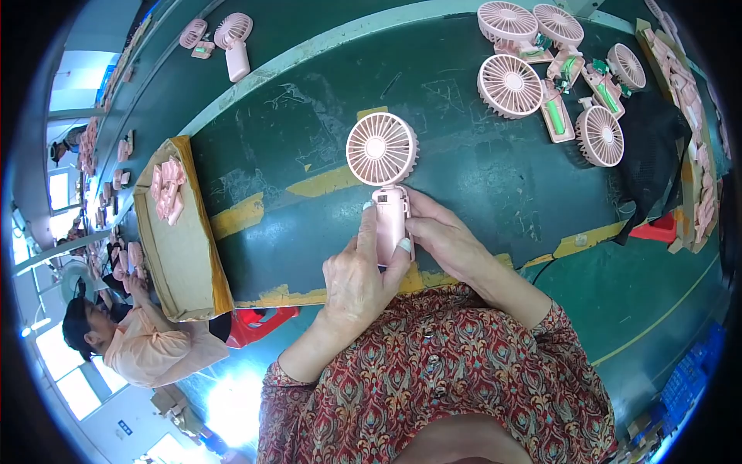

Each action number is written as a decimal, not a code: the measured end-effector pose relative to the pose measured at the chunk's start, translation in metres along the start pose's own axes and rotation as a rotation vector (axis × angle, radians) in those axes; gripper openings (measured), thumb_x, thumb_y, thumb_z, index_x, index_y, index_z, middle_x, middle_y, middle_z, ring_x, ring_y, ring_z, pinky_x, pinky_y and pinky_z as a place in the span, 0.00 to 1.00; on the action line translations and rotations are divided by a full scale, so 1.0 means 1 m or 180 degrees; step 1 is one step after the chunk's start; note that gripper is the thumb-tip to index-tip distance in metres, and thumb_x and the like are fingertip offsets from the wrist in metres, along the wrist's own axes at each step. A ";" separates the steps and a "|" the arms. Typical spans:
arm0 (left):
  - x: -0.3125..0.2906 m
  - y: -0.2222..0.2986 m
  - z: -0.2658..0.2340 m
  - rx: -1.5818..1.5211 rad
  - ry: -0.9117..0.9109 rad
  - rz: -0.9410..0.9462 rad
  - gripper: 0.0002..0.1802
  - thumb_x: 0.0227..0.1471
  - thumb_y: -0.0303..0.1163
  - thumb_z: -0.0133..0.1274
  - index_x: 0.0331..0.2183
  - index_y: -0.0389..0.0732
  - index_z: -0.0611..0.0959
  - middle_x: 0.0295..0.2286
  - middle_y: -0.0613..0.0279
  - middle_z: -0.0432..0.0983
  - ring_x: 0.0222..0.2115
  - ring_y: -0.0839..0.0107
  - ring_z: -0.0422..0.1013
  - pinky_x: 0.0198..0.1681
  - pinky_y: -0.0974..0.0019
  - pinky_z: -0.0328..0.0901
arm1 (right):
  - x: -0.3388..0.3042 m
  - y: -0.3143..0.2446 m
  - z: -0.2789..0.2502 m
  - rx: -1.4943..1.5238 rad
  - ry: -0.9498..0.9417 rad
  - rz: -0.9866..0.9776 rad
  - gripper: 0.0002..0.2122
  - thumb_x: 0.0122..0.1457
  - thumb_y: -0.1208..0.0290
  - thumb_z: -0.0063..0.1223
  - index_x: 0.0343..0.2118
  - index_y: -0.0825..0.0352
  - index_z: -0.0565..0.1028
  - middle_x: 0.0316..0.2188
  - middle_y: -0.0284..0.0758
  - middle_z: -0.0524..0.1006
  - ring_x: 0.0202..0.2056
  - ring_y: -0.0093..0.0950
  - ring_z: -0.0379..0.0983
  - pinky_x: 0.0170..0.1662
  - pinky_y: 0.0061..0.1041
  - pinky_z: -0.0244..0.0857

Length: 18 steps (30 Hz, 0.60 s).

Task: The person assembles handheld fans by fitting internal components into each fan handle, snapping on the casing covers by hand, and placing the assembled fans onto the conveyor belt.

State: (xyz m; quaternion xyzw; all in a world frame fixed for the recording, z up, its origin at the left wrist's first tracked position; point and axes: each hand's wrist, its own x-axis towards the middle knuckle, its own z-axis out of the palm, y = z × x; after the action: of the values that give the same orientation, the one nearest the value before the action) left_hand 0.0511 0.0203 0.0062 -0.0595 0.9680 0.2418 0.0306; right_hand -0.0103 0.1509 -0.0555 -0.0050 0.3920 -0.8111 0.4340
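Both hands grip one pink fan (384, 178) on the green table (309, 124): left hand (357, 278) and right hand (447, 241) around its handle. Unfinished fans (541, 69) far right, cardboard tray (182, 240) left; nothing blocking.

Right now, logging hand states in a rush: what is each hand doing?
Left hand: closed around the handle of the pink handheld fan.
Right hand: fingers closed on the same handle's right side.

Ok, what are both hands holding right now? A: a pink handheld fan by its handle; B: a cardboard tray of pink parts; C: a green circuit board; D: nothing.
A: the left hand and right hand both grip the handle of the pink handheld fan over the green belt.
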 end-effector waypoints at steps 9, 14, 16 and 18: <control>0.000 -0.003 0.003 0.0060 -0.0125 0.0018 0.34 0.41 0.37 0.57 0.45 0.20 0.68 0.16 0.46 0.73 0.16 0.57 0.73 0.19 0.61 0.67 | 0.002 -0.005 0.001 -0.0272 -0.0224 0.0039 0.32 0.49 0.81 0.35 0.61 0.66 0.48 0.45 0.33 0.67 0.34 0.18 0.64 0.31 0.16 0.61; -0.002 -0.009 0.009 0.0026 -0.0070 0.0308 0.37 0.42 0.39 0.59 0.45 0.18 0.67 0.15 0.46 0.73 0.15 0.58 0.73 0.17 0.62 0.67 | 0.000 -0.008 0.005 -0.0397 -0.0179 0.0100 0.33 0.48 0.81 0.35 0.61 0.68 0.48 0.48 0.35 0.64 0.44 0.21 0.63 0.44 0.20 0.60; -0.003 -0.011 0.010 0.0027 -0.0046 0.0338 0.37 0.42 0.39 0.59 0.45 0.18 0.67 0.15 0.46 0.73 0.15 0.58 0.73 0.17 0.62 0.67 | -0.001 -0.009 0.007 -0.0423 -0.0163 0.0101 0.33 0.47 0.81 0.35 0.61 0.69 0.48 0.49 0.35 0.63 0.48 0.22 0.61 0.50 0.22 0.58; -0.004 -0.013 0.011 0.0021 -0.0019 0.0367 0.37 0.42 0.39 0.59 0.45 0.18 0.67 0.16 0.46 0.73 0.15 0.58 0.73 0.17 0.62 0.67 | -0.002 -0.011 0.008 -0.0317 -0.0168 0.0143 0.33 0.47 0.82 0.36 0.60 0.70 0.48 0.51 0.36 0.62 0.51 0.24 0.58 0.55 0.23 0.53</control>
State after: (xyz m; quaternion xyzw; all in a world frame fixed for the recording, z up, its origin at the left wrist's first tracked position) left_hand 0.0567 0.0143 -0.0096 -0.0028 0.9705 0.2401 0.0196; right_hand -0.0142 0.1509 -0.0425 -0.0392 0.4203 -0.7802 0.4616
